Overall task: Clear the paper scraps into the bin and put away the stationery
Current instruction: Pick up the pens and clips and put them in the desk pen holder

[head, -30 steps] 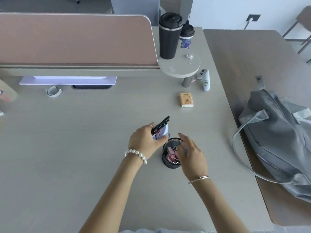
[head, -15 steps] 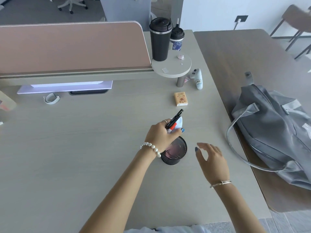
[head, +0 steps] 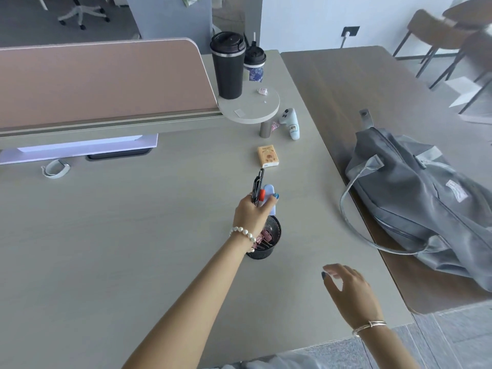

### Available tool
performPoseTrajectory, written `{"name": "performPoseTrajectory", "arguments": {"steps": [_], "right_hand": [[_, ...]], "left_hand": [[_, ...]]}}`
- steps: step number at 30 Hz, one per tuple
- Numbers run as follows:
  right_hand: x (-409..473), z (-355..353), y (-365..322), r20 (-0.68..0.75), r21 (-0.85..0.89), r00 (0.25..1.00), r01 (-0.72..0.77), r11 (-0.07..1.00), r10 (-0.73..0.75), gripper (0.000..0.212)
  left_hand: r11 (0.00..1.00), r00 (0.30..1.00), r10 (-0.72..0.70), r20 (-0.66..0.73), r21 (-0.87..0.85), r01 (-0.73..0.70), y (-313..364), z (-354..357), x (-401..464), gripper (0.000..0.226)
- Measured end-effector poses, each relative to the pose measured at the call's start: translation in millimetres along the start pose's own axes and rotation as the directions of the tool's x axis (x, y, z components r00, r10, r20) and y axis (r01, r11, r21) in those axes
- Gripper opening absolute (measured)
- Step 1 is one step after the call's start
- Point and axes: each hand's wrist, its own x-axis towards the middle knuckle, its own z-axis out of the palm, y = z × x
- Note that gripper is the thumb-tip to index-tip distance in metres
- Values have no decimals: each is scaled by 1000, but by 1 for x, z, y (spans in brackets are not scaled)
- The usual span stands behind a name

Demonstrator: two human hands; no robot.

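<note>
The left hand [head: 253, 213], a pearl bracelet at its wrist, was closed around a small bundle of stationery held directly above the black mesh pen cup [head: 266, 239]: a black pen [head: 257, 183] pointing up and away, a red-capped marker [head: 262, 195] beside it, and a pale blue flat item [head: 270, 194] pressed under the thumb. The fingers were curled tight around the bundle, the thumb clamping it from the right side. The cup stood upright on the light grey desk [head: 133, 235], and pink binder clips [head: 265, 237] lay inside it, partly hidden by the wrist.

The right hand [head: 348, 291], with a thin metal bangle, hovered over the desk to the right of the cup and nearer the person, well apart from it. Its fingers were loosely spread and slightly curved, holding nothing.

Beyond the cup lay a small orange box [head: 267, 156]; farther still stood a tall black tumbler [head: 228, 67] on a round raised shelf. To the cup's right, a grey fabric bag [head: 426, 203] rested on a brown table.
</note>
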Motion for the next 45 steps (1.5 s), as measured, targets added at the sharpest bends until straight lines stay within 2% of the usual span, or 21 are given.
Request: {"name": "performPoseTrajectory", "arguments": {"steps": [5, 8, 10, 12, 13, 15, 18, 21, 25, 27, 30, 35, 38, 41, 43, 45], "right_hand": [[-3, 4, 2, 25, 23, 999, -35, 999, 34, 11], [-2, 7, 2, 34, 17, 999, -36, 999, 35, 10], [-1, 9, 1, 33, 24, 999, -39, 999, 38, 11], [1, 10, -1, 34, 23, 999, -38, 999, 37, 10], [1, 11, -1, 32, 26, 999, -34, 999, 33, 10], [2, 11, -1, 28, 29, 999, -28, 999, 27, 11], [1, 10, -3, 33, 28, 999, -31, 999, 30, 11], [-2, 10, -5, 23, -7, 1000, -14, 1000, 14, 11], [-5, 8, -7, 34, -88, 999, 0, 996, 3, 12], [-6, 9, -8, 50, -88, 999, -8, 996, 12, 13], [-9, 10, -8, 64, -79, 998, -16, 997, 21, 12], [-11, 13, -11, 70, -66, 997, -32, 997, 37, 11], [-11, 14, -15, 72, -66, 996, -40, 997, 45, 12], [-10, 15, -18, 71, -57, 997, -40, 998, 44, 13], [-11, 15, -20, 70, -54, 996, -45, 998, 48, 13], [-11, 15, -21, 64, -50, 997, -41, 998, 44, 13]], "left_hand": [[991, 999, 11, 47, 129, -17, -18, -6, -9, 50], [967, 992, 50, 120, 243, -78, -25, -8, -11, 35], [969, 989, 89, 114, 219, -113, -27, -9, -13, 31], [982, 992, 127, 6, 142, -127, -25, -11, -15, 32], [989, 990, 133, -45, 68, -130, -21, -13, -16, 26], [983, 991, 92, -98, -152, -106, -9, -16, -18, 16], [906, 994, -30, -105, -423, -18, 3, -15, -12, 32], [888, 997, -24, -74, -459, -13, 6, -6, -6, 30], [929, 999, 45, -12, -367, -46, -6, 6, -6, 24], [947, 995, 83, -48, -306, -94, -14, 10, -5, 27], [986, 990, 101, -93, -123, -113, -17, 13, -2, 22], [999, 999, 33, -22, 27, -32, -30, 6, 1, 25], [966, 997, 58, 56, 249, -70, -48, 6, 2, 24], [885, 986, 68, 154, 448, -131, -56, 4, 1, 45], [888, 983, 66, 173, 439, -137, -54, 2, -1, 62], [906, 983, 126, 133, 389, -169, -49, 1, -4, 71]]}}
